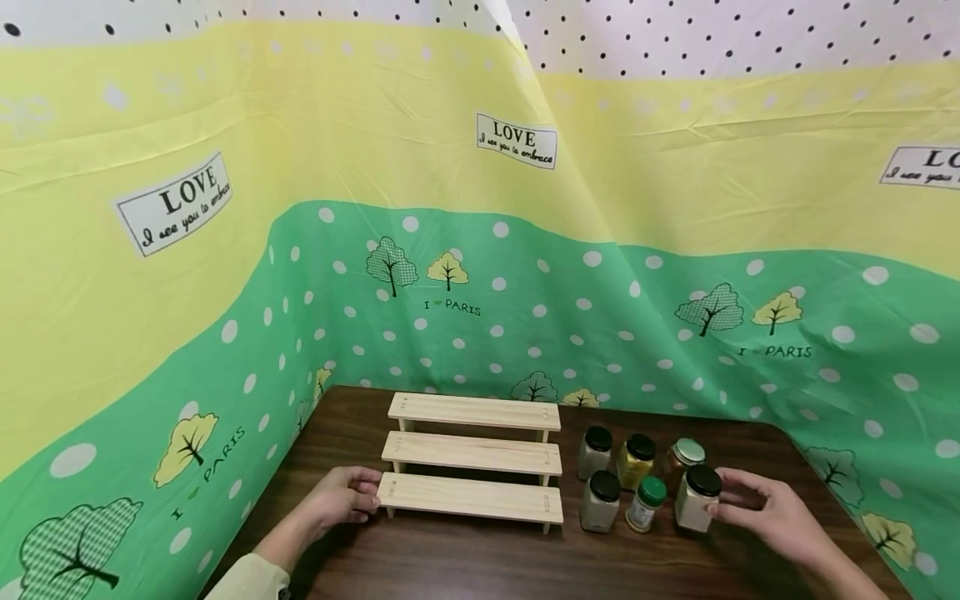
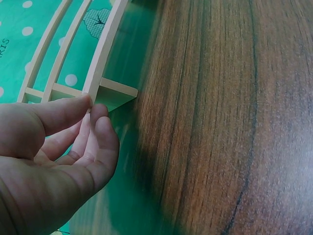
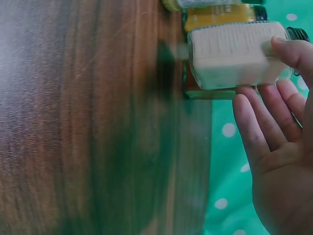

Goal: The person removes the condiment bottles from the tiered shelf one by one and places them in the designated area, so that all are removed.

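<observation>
A three-step wooden rack stands on the table, its steps rising toward the back. At the left end of its lowest step, my left hand pinches the board's corner, thumb on one side and fingers curled on the other. My right hand holds a black-lidded glass jar of pale powder from its right side. The right wrist view shows the thumb on one face of this jar and fingertips along the opposite face.
Left of the held jar are a green-capped spice jar and a black-lidded jar. Behind stand a grey-filled jar, a yellow-filled jar and a pale-green-lidded jar. A printed curtain borders the brown table.
</observation>
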`<move>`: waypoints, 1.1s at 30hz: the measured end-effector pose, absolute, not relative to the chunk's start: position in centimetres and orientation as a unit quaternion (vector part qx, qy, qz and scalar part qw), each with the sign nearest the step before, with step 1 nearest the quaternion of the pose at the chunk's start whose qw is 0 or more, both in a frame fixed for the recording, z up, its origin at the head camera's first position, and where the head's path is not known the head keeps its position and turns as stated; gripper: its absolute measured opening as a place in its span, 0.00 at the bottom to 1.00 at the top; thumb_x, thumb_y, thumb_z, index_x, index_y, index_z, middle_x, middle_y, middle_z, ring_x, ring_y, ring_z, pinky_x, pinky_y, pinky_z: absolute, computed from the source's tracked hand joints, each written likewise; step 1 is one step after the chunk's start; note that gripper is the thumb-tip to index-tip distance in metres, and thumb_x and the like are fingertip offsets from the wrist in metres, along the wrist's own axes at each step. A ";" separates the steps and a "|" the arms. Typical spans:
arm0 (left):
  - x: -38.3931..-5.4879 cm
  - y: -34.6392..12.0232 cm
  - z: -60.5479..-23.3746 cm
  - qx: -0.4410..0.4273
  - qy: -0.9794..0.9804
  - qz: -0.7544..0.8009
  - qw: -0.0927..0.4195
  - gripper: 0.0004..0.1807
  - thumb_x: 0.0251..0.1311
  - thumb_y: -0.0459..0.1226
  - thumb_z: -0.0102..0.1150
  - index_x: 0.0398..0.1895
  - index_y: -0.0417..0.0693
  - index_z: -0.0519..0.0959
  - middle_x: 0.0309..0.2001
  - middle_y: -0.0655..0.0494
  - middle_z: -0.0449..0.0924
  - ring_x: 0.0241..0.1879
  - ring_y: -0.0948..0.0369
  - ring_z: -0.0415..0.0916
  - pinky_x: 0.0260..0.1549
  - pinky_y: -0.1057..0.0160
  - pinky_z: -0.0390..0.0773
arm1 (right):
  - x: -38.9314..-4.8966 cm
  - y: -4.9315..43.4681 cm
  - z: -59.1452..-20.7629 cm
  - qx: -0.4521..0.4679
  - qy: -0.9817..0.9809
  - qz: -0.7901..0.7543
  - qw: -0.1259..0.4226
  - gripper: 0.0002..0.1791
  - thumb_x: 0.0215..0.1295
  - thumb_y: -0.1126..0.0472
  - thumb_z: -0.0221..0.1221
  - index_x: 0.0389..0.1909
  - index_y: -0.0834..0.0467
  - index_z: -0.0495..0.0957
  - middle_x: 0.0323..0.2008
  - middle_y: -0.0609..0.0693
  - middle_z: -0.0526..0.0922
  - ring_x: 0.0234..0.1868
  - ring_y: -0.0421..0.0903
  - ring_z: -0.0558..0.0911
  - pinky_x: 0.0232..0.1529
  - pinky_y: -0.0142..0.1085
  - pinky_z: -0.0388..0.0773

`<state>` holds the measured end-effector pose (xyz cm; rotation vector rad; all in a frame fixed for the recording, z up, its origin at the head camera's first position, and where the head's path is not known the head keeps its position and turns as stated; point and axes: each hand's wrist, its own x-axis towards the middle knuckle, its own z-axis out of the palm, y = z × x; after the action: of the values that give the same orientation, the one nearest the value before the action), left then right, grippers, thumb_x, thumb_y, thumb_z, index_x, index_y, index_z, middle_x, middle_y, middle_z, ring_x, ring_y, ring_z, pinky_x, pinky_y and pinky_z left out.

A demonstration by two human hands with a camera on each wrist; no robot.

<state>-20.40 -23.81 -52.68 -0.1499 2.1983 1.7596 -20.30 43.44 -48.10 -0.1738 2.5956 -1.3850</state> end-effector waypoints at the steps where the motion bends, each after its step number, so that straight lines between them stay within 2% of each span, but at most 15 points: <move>1: -20.4 -23.8 -52.7 -0.053 0.770 0.616 0.160 0.27 0.58 0.22 0.66 0.62 0.26 0.73 0.41 0.45 0.77 0.35 0.55 0.82 0.34 0.56 0.84 | -20.3 43.5 -48.3 -0.057 0.876 -0.468 0.104 0.43 0.70 0.56 0.65 0.74 0.75 0.58 0.51 0.52 0.88 0.47 0.25 0.83 0.45 0.35 0.86; 5: -20.4 -23.7 -52.7 -0.051 0.771 0.615 0.160 0.27 0.58 0.22 0.66 0.62 0.26 0.73 0.42 0.45 0.78 0.35 0.55 0.82 0.34 0.56 0.85 | -20.3 43.8 -48.9 -0.056 0.870 -0.473 0.127 0.42 0.72 0.55 0.64 0.75 0.75 0.57 0.52 0.54 0.88 0.48 0.24 0.82 0.46 0.35 0.86; 9: -20.4 -23.7 -52.5 -0.048 0.771 0.614 0.162 0.27 0.59 0.23 0.66 0.63 0.26 0.72 0.42 0.44 0.78 0.35 0.54 0.83 0.35 0.55 0.85 | -20.1 44.1 -49.7 -0.055 0.867 -0.479 0.126 0.40 0.72 0.57 0.63 0.74 0.75 0.58 0.55 0.54 0.86 0.47 0.24 0.82 0.46 0.34 0.85; 13: -20.4 -23.6 -52.4 -0.046 0.771 0.614 0.162 0.27 0.59 0.23 0.65 0.63 0.26 0.72 0.42 0.44 0.78 0.35 0.54 0.83 0.35 0.55 0.85 | -20.0 44.2 -50.2 -0.059 0.862 -0.489 0.118 0.38 0.73 0.59 0.62 0.74 0.75 0.59 0.53 0.34 0.84 0.47 0.24 0.82 0.46 0.33 0.85; 16: -20.4 -23.7 -52.5 -0.046 0.770 0.615 0.163 0.27 0.59 0.23 0.65 0.63 0.26 0.72 0.42 0.44 0.78 0.35 0.55 0.83 0.36 0.55 0.85 | -20.0 44.2 -50.2 -0.062 0.857 -0.498 0.118 0.35 0.75 0.59 0.60 0.73 0.73 0.61 0.49 0.20 0.78 0.47 0.24 0.82 0.46 0.32 0.85; 19: -20.5 -23.7 -52.5 -0.043 0.767 0.619 0.165 0.27 0.60 0.23 0.65 0.63 0.25 0.71 0.42 0.44 0.78 0.35 0.55 0.83 0.36 0.56 0.85 | -20.0 44.3 -50.1 -0.064 0.853 -0.503 0.119 0.32 0.76 0.60 0.59 0.73 0.72 0.63 0.47 0.16 0.75 0.46 0.24 0.82 0.46 0.32 0.85; 27: -20.2 -23.9 -52.7 -0.038 0.762 0.626 0.162 0.28 0.60 0.23 0.66 0.64 0.24 0.70 0.44 0.44 0.78 0.36 0.56 0.82 0.37 0.56 0.85 | -20.2 44.5 -50.2 -0.060 0.855 -0.500 0.121 0.33 0.74 0.60 0.61 0.72 0.71 0.64 0.48 0.16 0.74 0.47 0.23 0.81 0.47 0.33 0.85; 33: -19.8 -23.8 -52.8 -0.041 0.761 0.629 0.151 0.28 0.60 0.22 0.64 0.64 0.24 0.70 0.45 0.44 0.77 0.37 0.57 0.80 0.38 0.56 0.84 | -20.3 44.5 -50.2 -0.058 0.859 -0.491 0.133 0.35 0.73 0.59 0.63 0.73 0.71 0.63 0.52 0.24 0.74 0.48 0.23 0.80 0.47 0.33 0.85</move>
<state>-19.83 -23.82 -52.77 -0.1167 2.1853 1.8066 -20.27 44.54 -50.20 -0.1683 2.4904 -1.4251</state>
